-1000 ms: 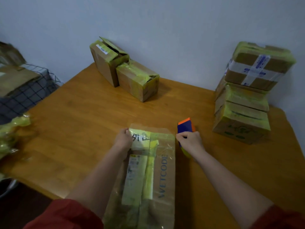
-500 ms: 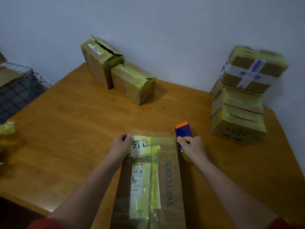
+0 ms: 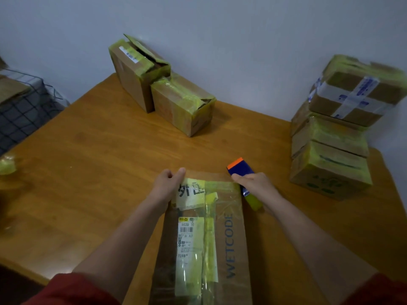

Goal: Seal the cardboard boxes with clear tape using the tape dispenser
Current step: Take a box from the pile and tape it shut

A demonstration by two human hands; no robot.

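A long brown cardboard box [image 3: 231, 243] printed WETCODE, with white labels and yellow-green tape on top, lies lengthwise on the wooden table [image 3: 99, 164] right in front of me. My left hand [image 3: 168, 183] grips the box's far left corner, thumb on the top edge. My right hand [image 3: 256, 184] holds a blue tape dispenser [image 3: 241, 170] with an orange tip beside the far right corner; a yellow-green tape roll [image 3: 253, 202] shows below the hand.
Two taped boxes [image 3: 182, 104] stand at the back, the left one [image 3: 134, 71] with an open flap. A stack of three boxes [image 3: 334, 150] stands at the right. A wire basket [image 3: 22, 113] holding cardboard is at the left, a yellowish tape wad [image 3: 7, 165] near the table's left edge.
The view has shifted a little toward the right. My left hand has moved its grip up onto the box's far corner; my right hand with the dispenser stays beside the box's far end.
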